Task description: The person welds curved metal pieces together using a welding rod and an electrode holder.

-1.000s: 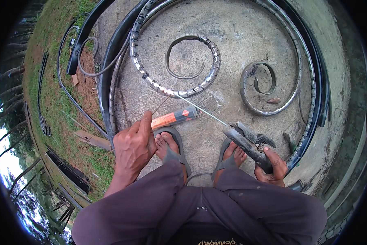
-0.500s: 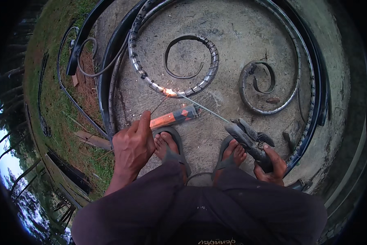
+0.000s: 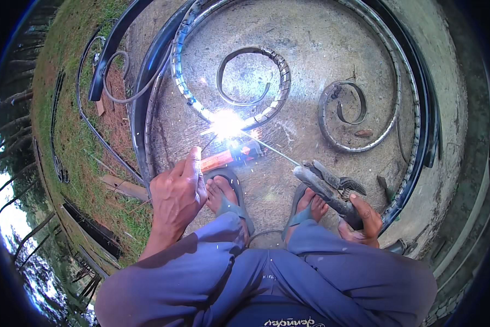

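A bright welding arc (image 3: 226,124) glares on the lower curve of a scrolled metal bar (image 3: 265,113), and sparks fly around it. My right hand (image 3: 364,220) is wrapped around a black electrode holder (image 3: 329,188). From its jaws a welding rod (image 3: 276,150) runs up left to the glare. On the other side my left hand (image 3: 175,193) is closed on a thin metal rod (image 3: 208,145), whose far end vanishes in the light. Below the arc, an orange and dark pack of welding rods (image 3: 217,160) lies on the concrete, close to my left fingers.
A smaller metal scroll (image 3: 359,146) curls at the right. Dark curved metal bars (image 3: 142,117) arch around the work on both sides. My sandalled feet (image 3: 223,193) rest on the concrete slab (image 3: 310,65). Grass (image 3: 70,125), a plank (image 3: 126,188) and a looped cable (image 3: 110,94) are at left.
The small orange glow has flared into a wide blue-white arc that lights my trousers and the bars. My right hand and the electrode holder have shifted slightly left.
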{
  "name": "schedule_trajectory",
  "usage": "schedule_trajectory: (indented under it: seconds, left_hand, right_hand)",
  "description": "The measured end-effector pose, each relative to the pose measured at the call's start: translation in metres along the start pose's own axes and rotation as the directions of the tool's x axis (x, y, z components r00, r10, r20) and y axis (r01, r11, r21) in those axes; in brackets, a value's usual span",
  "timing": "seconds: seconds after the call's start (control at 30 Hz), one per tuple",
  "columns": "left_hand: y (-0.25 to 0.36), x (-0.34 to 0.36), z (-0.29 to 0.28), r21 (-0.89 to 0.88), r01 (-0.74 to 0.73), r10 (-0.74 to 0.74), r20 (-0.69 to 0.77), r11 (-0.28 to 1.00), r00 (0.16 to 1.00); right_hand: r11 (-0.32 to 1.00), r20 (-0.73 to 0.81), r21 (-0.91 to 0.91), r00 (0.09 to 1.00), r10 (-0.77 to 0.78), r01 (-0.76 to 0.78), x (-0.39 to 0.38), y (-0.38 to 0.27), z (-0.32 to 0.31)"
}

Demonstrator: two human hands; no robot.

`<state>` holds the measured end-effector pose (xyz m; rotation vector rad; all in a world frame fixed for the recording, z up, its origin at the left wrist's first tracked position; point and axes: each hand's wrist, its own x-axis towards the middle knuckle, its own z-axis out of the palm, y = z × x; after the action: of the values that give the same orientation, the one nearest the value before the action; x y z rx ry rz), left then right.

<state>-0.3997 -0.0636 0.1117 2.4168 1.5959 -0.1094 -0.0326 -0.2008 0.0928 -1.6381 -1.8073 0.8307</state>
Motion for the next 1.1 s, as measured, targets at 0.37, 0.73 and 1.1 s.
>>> schedule_trajectory:
  seconds: [0.37,0.73,1.1]
  left_hand:
    - [0.015,0.008,-0.012,-0.045,0.026,-0.027,-0.022,0.999,0.999]
    - [0.012,0.008,-0.005,-0.010,-0.014,0.014,-0.034,1.000,0.999]
    - [0.014,0.009,-0.006,-0.020,0.045,-0.044,0.042,0.999,0.998]
  right_hand:
    - [0.998,-0.106,-0.063,0.994,0.024,-0.031,-0.009,0.002,0.003]
    - [0.996,-0.062,-0.087,0.998,0.024,-0.029,-0.009,0.001,-0.001]
    - [0.995,-0.071,-0.090,0.997,-0.044,0.037,-0.004,0.004,0.000]
